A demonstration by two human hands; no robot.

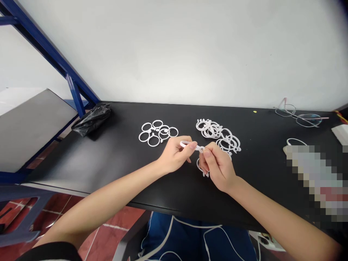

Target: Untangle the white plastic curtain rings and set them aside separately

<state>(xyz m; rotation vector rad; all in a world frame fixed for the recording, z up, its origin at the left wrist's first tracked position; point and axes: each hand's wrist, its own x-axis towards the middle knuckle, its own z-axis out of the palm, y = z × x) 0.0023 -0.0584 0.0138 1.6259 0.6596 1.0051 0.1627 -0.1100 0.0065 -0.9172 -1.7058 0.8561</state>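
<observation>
Both hands meet above the middle of the black table. My left hand (176,154) pinches a white plastic ring (185,143) between thumb and fingers. At the ring's small end piece, the thumb and forefinger of my right hand (219,165) are closed on it too. Below and behind my right fingers, more white rings (199,166) show in part; whether they touch that hand I cannot tell. Beyond my right hand lies a heap of white rings (210,129). Several separate white rings (154,140) lie spread out beyond my left hand.
A crumpled black plastic bag (92,119) lies at the table's left end. Eyeglasses (299,115) rest at the back right, and a blurred-out object (318,181) with a cable is nearer on the right. A blue metal frame (54,54) slants along the left.
</observation>
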